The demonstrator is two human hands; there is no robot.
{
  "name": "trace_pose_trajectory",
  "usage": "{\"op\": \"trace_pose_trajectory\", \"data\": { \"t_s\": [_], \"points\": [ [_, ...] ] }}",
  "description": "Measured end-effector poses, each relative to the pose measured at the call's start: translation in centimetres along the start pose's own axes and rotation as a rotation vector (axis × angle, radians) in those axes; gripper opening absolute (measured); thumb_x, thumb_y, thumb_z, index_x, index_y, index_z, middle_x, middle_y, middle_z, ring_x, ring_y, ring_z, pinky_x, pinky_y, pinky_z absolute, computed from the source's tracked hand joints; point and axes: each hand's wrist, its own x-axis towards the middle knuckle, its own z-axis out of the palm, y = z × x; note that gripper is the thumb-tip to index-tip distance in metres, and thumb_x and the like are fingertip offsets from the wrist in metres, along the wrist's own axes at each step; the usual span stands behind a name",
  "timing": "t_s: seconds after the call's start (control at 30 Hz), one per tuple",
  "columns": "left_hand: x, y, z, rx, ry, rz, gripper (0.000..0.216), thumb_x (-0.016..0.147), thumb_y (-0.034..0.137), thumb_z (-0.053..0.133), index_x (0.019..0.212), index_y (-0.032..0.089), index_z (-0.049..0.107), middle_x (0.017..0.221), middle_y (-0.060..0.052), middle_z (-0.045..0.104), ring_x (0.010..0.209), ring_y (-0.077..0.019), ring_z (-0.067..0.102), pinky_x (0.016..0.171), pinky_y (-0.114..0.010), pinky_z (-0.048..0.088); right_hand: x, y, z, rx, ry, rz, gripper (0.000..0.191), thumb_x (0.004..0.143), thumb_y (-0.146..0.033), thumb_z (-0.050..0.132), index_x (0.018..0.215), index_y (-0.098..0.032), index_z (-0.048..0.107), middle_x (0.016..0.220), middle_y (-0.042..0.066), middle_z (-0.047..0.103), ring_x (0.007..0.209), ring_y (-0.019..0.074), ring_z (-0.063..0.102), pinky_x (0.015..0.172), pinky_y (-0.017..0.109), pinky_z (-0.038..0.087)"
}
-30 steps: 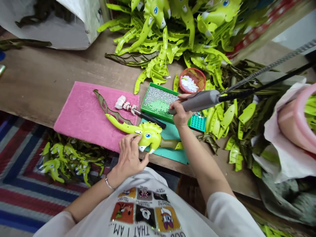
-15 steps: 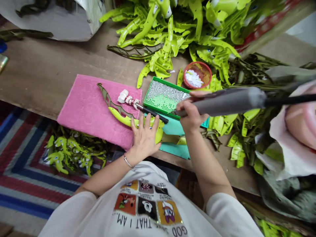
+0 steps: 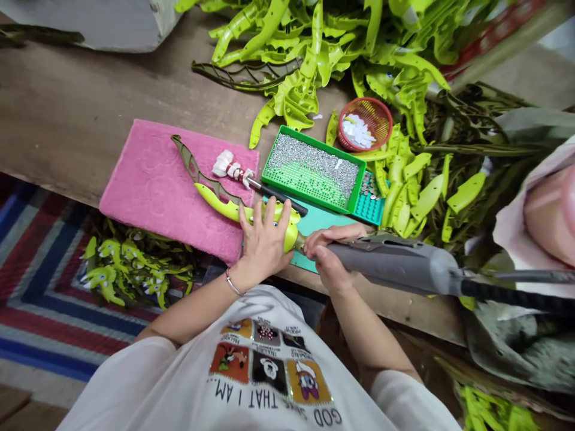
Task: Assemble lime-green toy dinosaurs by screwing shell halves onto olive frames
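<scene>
Lime toy near green tray: my spread left hand pins it, right hand grips grey tool; tilting might cause slipping.

Soft light, blurred outer edges

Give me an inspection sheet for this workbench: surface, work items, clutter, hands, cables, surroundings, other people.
Surface: brown bench with a pink cloth mat and a teal sheet.
Work items: lime toy piece partly hidden under a hand; gray handheld driver, front end pointing toward it.
Clutter: heaped lime plastic parts; green perforated tray of small silvery pieces; red basket of white pieces; black-handled tool beside the toy piece.
Hands: left hand spread over the toy piece; right hand gripping the driver.
Cables: black cable from the driver's rear, running off right.
Surroundings: striped floor covering at left; pink tub at right.
Other people: nothing seen.
</scene>
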Motion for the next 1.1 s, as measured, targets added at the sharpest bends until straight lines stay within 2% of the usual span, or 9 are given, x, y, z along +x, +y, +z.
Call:
{"op": "trace_pose_trajectory", "data": {
  "t_s": [0.17,0.3,0.4,0.47,0.53,0.63,0.83,1.0,1.1],
  "points": [
    [-0.1,0.0,0.1,0.05,-0.008,0.009,0.091,0.074,0.041,0.071,0.153,0.015,0.035,0.154,-0.023,0.037,0.138,-0.0462,0.035,0.113,-0.071,0.011,0.0,0.6,0.0,-0.041,-0.051,0.092,0.021,0.078,-0.02,0.072,0.092,-0.028,0.059,0.068,-0.006,0.06,0.056,0.0132,0.058,0.055,0.03,0.049],
    [0.0,-0.1,0.0,0.093,0.0,0.023,0.084,0.077,0.042,0.067,0.152,0.016,0.037,0.151,-0.023,0.041,0.136,-0.0443,0.037,0.112,-0.07,0.014,0.5,0.1,-0.6,-0.088,-0.198,0.211,0.021,0.073,-0.027,0.079,0.085,-0.024,0.062,0.066,-0.004,0.062,0.056,0.0123,0.058,0.057,0.028,0.05],
    [0.2,-1.0,-0.7,0.09,0.001,0.045,0.091,0.072,0.045,0.073,0.151,0.015,0.039,0.149,-0.024,0.042,0.134,-0.044,0.04,0.112,-0.066,0.02,2.2,-0.8,-0.9,-0.058,-0.254,0.147,0.025,0.074,-0.03,0.078,0.095,-0.025,0.065,0.06,-0.005,0.063,0.05,0.0123,0.056,0.053,0.028,0.049],
    [0.2,-2.0,-1.5,0.094,0.002,0.056,0.097,0.066,0.045,0.078,0.15,0.014,0.04,0.149,-0.024,0.042,0.133,-0.0445,0.04,0.111,-0.064,0.023,4.2,-1.0,-1.1,0.015,-0.123,-0.019,0.028,0.077,-0.03,0.075,0.103,-0.026,0.065,0.056,-0.007,0.061,0.046,0.012,0.054,0.05,0.028,0.048],
    [0.3,-3.0,-2.1,0.108,0.012,0.064,0.1,0.064,0.044,0.081,0.15,0.014,0.04,0.148,-0.025,0.042,0.133,-0.0447,0.04,0.111,-0.064,0.024,6.5,-0.4,-1.4,0.055,0.08,-0.188,0.026,0.077,-0.029,0.073,0.102,-0.027,0.065,0.054,-0.008,0.058,0.043,0.0117,0.053,0.047,0.027,0.046],
    [0.3,-4.2,-2.5,0.125,0.028,0.062,0.1,0.064,0.044,0.083,0.149,0.013,0.04,0.147,-0.026,0.042,0.134,-0.0446,0.039,0.112,-0.066,0.022,9.5,2.0,-2.2,-0.023,0.297,-0.235,0.023,0.074,-0.033,0.074,0.092,-0.025,0.062,0.053,-0.008,0.054,0.043,0.0112,0.051,0.048,0.027,0.045],
    [0.1,-4.4,-2.0,0.131,0.031,0.059,0.103,0.064,0.046,0.084,0.15,0.013,0.038,0.15,-0.026,0.04,0.136,-0.0459,0.037,0.113,-0.069,0.019,11.5,5.9,-2.9,-0.181,0.371,-0.083,0.03,0.069,-0.041,0.072,0.085,-0.022,0.055,0.052,-0.008,0.055,0.043,0.011,0.051,0.05,0.028,0.045],
    [0.2,-4.4,-2.2,0.125,0.009,0.046,0.104,0.064,0.047,0.085,0.151,0.013,0.038,0.15,-0.026,0.04,0.136,-0.047,0.038,0.113,-0.071,0.019,11.7,6.0,-2.5,-0.182,0.384,-0.073,0.024,0.067,-0.034,0.069,0.082,-0.022,0.054,0.049,-0.008,0.055,0.041,0.0108,0.051,0.048,0.026,0.044],
    [0.2,-4.2,-2.5,0.144,-0.014,0.042,0.108,0.064,0.048,0.086,0.152,0.011,0.036,0.154,-0.028,0.035,0.141,-0.0482,0.033,0.114,-0.072,0.017,11.8,6.0,-2.5,-0.184,0.375,-0.065,0.024,0.067,-0.035,0.07,0.081,-0.023,0.054,0.048,-0.009,0.054,0.04,0.011,0.051,0.047,0.026,0.044]
  ]
}}
